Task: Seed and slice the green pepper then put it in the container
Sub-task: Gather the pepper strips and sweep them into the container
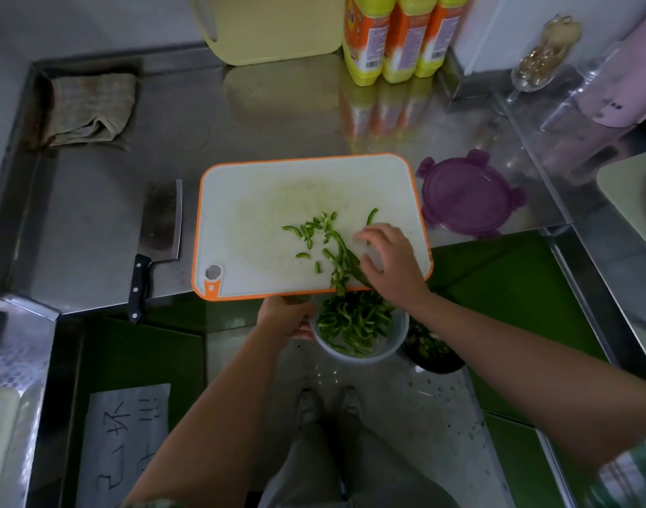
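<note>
Two bare forearms reach fwd from the bottom edge, w/ a pair of shoes [328, 406] on the floor between them. L hand [288, 320] grips the left rim of the white container [391, 352], fingers curled round it, holding it just under the near edge of the cutting board [262, 199], off the tabletop [277, 115]. Container is already well filled w/ green pepper strips [354, 324]. R hand [391, 262] lies over the board's near-right corner, fingers spread and relaxed, grasping nothing; fingertips are at a line of pepper slices [338, 258] that runs down to the board's near edge and hangs over it above the container. More loose slices sit scattered near the board's middle, one apart just beyond the R hand.

Cleaver [160, 225] lies flat on the tabletop just left of the board, its black handle sticking out past the edge. Purple lid [468, 194] lies just right of the board. Further back: a crumpled cloth [90, 108] at far left, a pale yellow jug [270, 27], and yellow bottles [398, 38] w/ orange labels. Dark bowl [433, 355] w/ green bits sits low, right of the container. Sheet of paper [127, 441] w/ handwriting lies lower left.
</note>
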A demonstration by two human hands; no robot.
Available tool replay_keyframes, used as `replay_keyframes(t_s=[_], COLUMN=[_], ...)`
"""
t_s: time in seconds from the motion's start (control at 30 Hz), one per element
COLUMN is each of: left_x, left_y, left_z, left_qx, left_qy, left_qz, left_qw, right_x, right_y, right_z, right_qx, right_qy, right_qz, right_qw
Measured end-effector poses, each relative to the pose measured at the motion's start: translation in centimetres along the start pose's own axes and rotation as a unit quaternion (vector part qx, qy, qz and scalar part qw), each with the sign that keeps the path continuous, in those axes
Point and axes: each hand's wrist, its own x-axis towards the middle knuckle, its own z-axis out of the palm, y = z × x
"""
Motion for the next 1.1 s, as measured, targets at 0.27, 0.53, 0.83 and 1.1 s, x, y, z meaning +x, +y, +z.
replay_keyframes(t_s=[0.27,0.53,0.83,1.1], left_x=[0.1,-0.4,-0.8,-1.0], left_y=[-0.1,0.0,0.1,-0.3], left_z=[0.2,-0.1,-1.1,-2.8], left_qx=[0.007,0.000,0.006,0.005], left_qy=[0.004,-0.002,0.006,0.023], left_qz=[0.010,0.022,0.020,0.015], left_qw=[1.000,1.000,1.000,1.000], right_x=[-4.3,-4.5,-3.5,0.9], right_y=[-2.0,-3.0,-3.0,-5.2], right_z=[3.3,1.8,1.9,2.6], right_qx=[-0.028,0.100,0.025,-0.127], right_qy=[-0.129,-0.065,-0.040,-0.273], right_qz=[0.058,-0.003,-0.055,-0.072], right_qw=[0.990,0.993,0.997,0.951])
